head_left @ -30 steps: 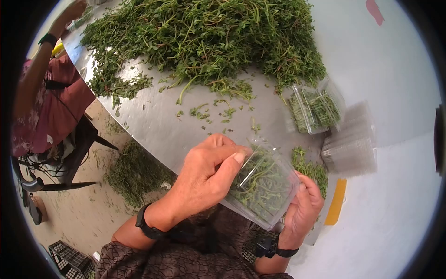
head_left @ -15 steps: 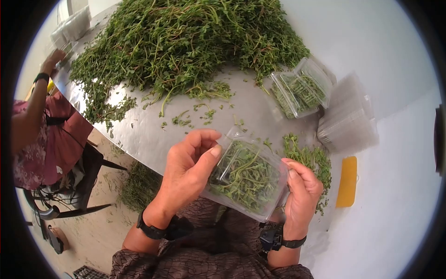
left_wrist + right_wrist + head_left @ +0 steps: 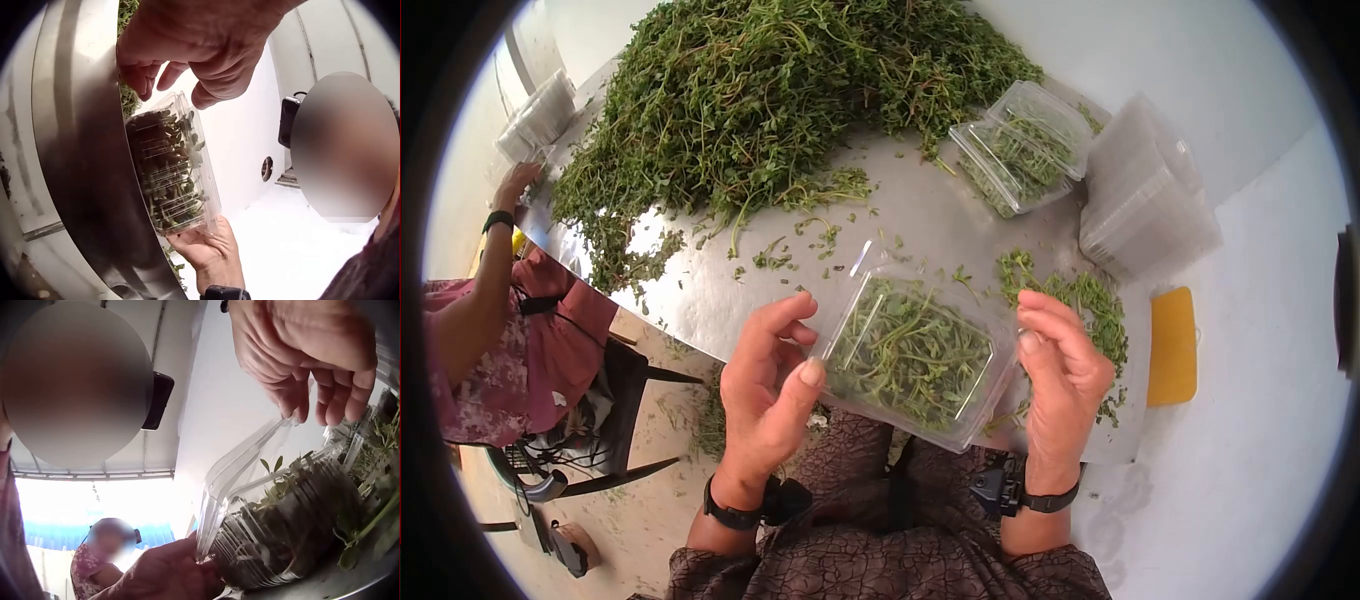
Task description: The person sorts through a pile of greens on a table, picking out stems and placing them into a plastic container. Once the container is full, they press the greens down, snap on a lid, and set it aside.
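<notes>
Between the hands is a clear plastic clamshell (image 3: 910, 355) filled with leafy green stems. Its lid (image 3: 234, 459) stands partly raised in the right wrist view, with leaves showing in the gap below. My left hand (image 3: 765, 385) holds the box's left edge, its thumb tip right at the plastic. On the other side, my right hand (image 3: 1065, 375) pinches the edge of the lid between thumb and fingertips. In the left wrist view the box is seen side-on, the left hand (image 3: 200, 53) above it and the right hand (image 3: 215, 253) at its lower end.
A large heap of greens (image 3: 770, 110) covers the back of the metal table (image 3: 720, 280). At right stand another filled clamshell (image 3: 1010, 160), a stack of empty containers (image 3: 1150, 190), loose greens (image 3: 1090, 310) and a yellow scraper-like piece (image 3: 1173, 345). Another person (image 3: 510, 340) is at the left.
The left hand has shifted from over the lid to the box's left edge. The clamshell now lies more squarely between both hands, and the head view has swung right.
</notes>
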A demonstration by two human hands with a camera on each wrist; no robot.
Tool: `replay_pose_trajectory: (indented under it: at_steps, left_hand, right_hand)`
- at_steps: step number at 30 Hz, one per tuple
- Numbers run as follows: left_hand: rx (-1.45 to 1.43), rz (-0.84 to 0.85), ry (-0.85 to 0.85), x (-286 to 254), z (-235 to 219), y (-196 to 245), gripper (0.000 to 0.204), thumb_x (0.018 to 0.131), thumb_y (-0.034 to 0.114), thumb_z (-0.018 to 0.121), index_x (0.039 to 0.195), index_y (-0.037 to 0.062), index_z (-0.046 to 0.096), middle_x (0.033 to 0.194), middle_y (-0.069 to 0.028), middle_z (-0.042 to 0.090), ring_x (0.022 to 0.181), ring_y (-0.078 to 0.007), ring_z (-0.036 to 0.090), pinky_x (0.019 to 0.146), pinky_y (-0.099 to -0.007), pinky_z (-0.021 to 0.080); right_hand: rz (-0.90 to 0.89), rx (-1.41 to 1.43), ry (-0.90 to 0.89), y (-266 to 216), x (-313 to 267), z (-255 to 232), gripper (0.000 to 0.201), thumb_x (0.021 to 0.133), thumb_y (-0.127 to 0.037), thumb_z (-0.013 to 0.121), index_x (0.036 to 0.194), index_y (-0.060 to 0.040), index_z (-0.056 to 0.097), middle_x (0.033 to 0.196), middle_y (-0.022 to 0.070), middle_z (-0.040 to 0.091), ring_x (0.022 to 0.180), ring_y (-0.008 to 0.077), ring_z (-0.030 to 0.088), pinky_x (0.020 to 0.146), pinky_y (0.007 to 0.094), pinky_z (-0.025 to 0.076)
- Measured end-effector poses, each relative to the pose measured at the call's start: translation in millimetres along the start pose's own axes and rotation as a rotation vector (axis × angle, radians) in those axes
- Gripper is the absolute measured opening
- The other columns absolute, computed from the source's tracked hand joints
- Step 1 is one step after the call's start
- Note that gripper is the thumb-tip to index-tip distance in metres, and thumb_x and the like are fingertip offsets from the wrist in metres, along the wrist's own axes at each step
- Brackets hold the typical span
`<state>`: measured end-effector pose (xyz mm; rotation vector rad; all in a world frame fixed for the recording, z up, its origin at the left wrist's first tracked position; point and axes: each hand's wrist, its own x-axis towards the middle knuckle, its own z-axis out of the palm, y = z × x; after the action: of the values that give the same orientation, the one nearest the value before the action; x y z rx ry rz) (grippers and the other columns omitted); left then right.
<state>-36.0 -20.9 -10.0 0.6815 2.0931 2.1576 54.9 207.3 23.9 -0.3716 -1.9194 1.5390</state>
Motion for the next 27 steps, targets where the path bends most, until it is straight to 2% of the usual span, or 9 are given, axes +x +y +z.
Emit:
replay_pose_trajectory:
  at_steps: [4, 6, 11, 14, 17, 19, 22, 25, 27]
  left_hand:
    - [0.058, 0.093, -0.008, 2.2, -5.3, 1.0, 0.036, 0.09, 0.017, 0.062, 0.121, -0.0017, 0.061, 0.115, -0.0111, 0.058, 0.088, -0.014, 0.054, 0.073, -0.0267, 0.047]
    - [0.094, 0.138, -0.012, 1.9, -6.5, 0.9, 0.031, 0.09, 0.017, 0.063, 0.115, -0.001, 0.065, 0.112, -0.011, 0.059, 0.085, -0.0143, 0.054, 0.072, -0.0264, 0.046]
    - [0.262, 0.315, 0.016, -0.5, -6.4, -7.6, 0.017, 0.092, 0.006, 0.057, 0.104, 0.0001, 0.068, 0.104, -0.0091, 0.061, 0.083, -0.0149, 0.055, 0.07, -0.0257, 0.045]
    - [0.183, 0.234, 0.082, -4.7, -2.3, -15.3, 0.016, 0.093, 0.003, 0.054, 0.104, -0.0009, 0.066, 0.102, -0.0087, 0.06, 0.084, -0.0147, 0.055, 0.072, -0.0255, 0.044]
    - [0.087, 0.269, 0.098, -5.5, -2.5, -31.6, 0.015, 0.094, 0.005, 0.055, 0.105, -0.002, 0.063, 0.101, -0.0078, 0.058, 0.086, -0.014, 0.054, 0.075, -0.0251, 0.043]
    - [0.042, 0.213, 0.064, -9.1, -7.6, -35.6, 0.015, 0.094, 0.005, 0.054, 0.105, -0.0028, 0.061, 0.103, -0.0075, 0.058, 0.088, -0.0142, 0.053, 0.078, -0.025, 0.042]
    - [0.021, 0.171, 0.111, -8.0, -4.9, -35.6, 0.015, 0.094, 0.009, 0.055, 0.102, -0.0029, 0.061, 0.104, -0.0082, 0.059, 0.091, -0.0159, 0.054, 0.082, -0.0258, 0.043]
    - [-0.036, 0.238, 0.092, -2.5, 0.9, -31.8, 0.017, 0.092, 0.014, 0.055, 0.096, -0.0008, 0.062, 0.102, -0.0124, 0.057, 0.081, -0.0125, 0.05, 0.072, -0.0245, 0.04]
    - [-0.083, 0.182, 0.086, -3.9, -1.8, -29.8, 0.015, 0.09, 0.011, 0.054, 0.093, -0.0008, 0.063, 0.102, -0.0115, 0.059, 0.082, -0.0139, 0.052, 0.073, -0.0254, 0.042]
  right_hand:
    - [-0.206, -0.03, -0.018, -7.3, -2.8, -6.3, 0.02, 0.082, 0.002, 0.069, 0.102, 0.0026, 0.07, 0.118, 0.0162, 0.065, 0.099, 0.0199, 0.062, 0.08, 0.0284, 0.051]
    - [-0.419, -0.048, -0.042, -15.9, -4.3, -5.0, 0.021, 0.08, 0.0, 0.071, 0.101, 0.0012, 0.07, 0.115, 0.0181, 0.066, 0.097, 0.024, 0.063, 0.078, 0.0299, 0.052]
    - [-0.54, -0.126, -0.108, -31.4, -11.1, -4.9, 0.021, 0.081, -0.008, 0.075, 0.101, -0.0018, 0.071, 0.109, 0.0191, 0.067, 0.094, 0.026, 0.064, 0.074, 0.0322, 0.053]
    - [-0.644, -0.024, -0.274, -36.9, -12.2, -7.9, 0.026, 0.084, -0.019, 0.075, 0.103, -0.0017, 0.071, 0.11, 0.0202, 0.067, 0.093, 0.0276, 0.064, 0.071, 0.032, 0.053]
    - [-0.573, 0.041, -0.316, -44.3, -9.8, -16.7, 0.028, 0.086, -0.023, 0.074, 0.104, -0.001, 0.071, 0.11, 0.0208, 0.067, 0.091, 0.0282, 0.065, 0.07, 0.0322, 0.053]
    - [-0.562, -0.067, -0.276, -46.2, -1.8, -28.2, 0.024, 0.088, -0.018, 0.071, 0.105, -0.0008, 0.07, 0.108, 0.0188, 0.068, 0.088, 0.0272, 0.067, 0.069, 0.033, 0.054]
    - [-0.21, -0.452, -0.28, -43.9, 15.8, -42.3, 0.026, 0.084, -0.005, 0.069, 0.11, 0.0002, 0.066, 0.1, 0.0162, 0.068, 0.085, 0.0247, 0.068, 0.071, 0.0335, 0.058]
    - [-0.17, -0.565, -0.264, -32.2, 36.4, -48.7, 0.03, 0.081, -0.004, 0.071, 0.11, 0.0017, 0.064, 0.094, 0.017, 0.068, 0.082, 0.0241, 0.067, 0.066, 0.0333, 0.056]
    - [-0.243, -0.663, -0.273, -26.3, 50.6, -47.8, 0.031, 0.081, -0.006, 0.071, 0.11, 0.0021, 0.064, 0.09, 0.0181, 0.066, 0.076, 0.029, 0.065, 0.062, 0.0371, 0.053]
